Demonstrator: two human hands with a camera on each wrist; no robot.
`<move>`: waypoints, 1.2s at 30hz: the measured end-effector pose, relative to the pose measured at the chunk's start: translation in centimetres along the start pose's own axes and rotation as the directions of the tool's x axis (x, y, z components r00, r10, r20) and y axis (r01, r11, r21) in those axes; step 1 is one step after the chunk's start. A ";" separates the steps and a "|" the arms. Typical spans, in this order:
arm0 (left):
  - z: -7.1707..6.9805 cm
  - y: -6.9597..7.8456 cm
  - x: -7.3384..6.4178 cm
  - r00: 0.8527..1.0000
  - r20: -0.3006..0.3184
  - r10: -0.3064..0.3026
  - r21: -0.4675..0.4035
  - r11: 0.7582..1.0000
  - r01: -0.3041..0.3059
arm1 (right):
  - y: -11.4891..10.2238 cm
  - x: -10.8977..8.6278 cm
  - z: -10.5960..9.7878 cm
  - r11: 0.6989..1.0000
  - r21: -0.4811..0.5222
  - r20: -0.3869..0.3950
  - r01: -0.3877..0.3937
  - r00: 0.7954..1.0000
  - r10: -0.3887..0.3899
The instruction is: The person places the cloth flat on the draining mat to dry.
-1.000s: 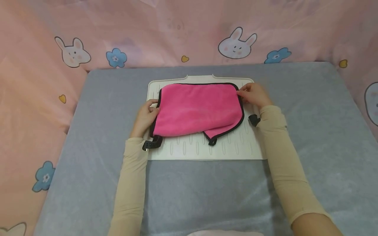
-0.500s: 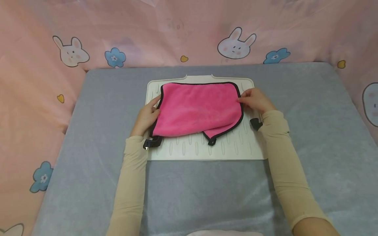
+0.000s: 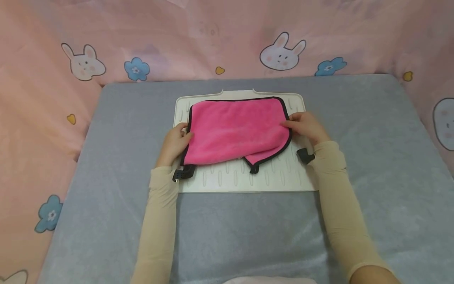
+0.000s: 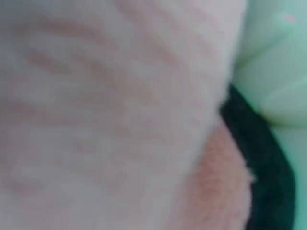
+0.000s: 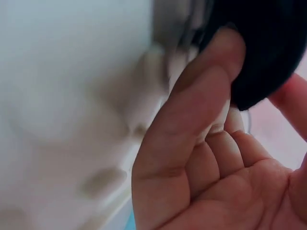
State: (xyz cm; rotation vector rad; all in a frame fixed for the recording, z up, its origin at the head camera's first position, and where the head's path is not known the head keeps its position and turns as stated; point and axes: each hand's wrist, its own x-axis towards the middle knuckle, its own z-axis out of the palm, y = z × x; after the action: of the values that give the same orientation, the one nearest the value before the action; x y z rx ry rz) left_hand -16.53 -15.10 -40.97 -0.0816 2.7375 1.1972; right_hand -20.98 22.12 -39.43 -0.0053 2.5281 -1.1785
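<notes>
A folded pink towel with black edging and a small black loop lies on a white ribbed board. My left hand pinches its left edge, thumb on top and fingers beneath. At the right edge, my right hand holds the border between thumb and fingers. In the right wrist view, curled fingers sit under the black edging, with the thumb on the other side. Blurred skin fills most of the left wrist view, beside a strip of black edging; the left fingertips are hidden there.
The board rests on a grey cloth-covered table. A pink curtain printed with rabbits and flowers surrounds the back and sides. Black wrist straps show at both wrists. A pale rounded shape shows at the bottom edge.
My right hand has slid down along the towel's right edge, toward me. The left fingers reached up the left edge, then drew back down. The towel's top right corner is slightly higher.
</notes>
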 end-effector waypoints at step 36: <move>-1.7 -2.7 -5.4 0.986 0.145 0.079 -0.260 0.965 -0.039 | 1.2 -5.6 2.5 0.968 0.210 0.077 0.138 0.985 -0.157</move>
State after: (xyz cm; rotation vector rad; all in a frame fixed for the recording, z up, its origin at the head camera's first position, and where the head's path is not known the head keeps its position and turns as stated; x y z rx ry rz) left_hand -11.07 -18.22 -40.94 0.0625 2.4567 1.5021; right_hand -14.76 21.89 -40.10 -0.1962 2.3493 -1.4560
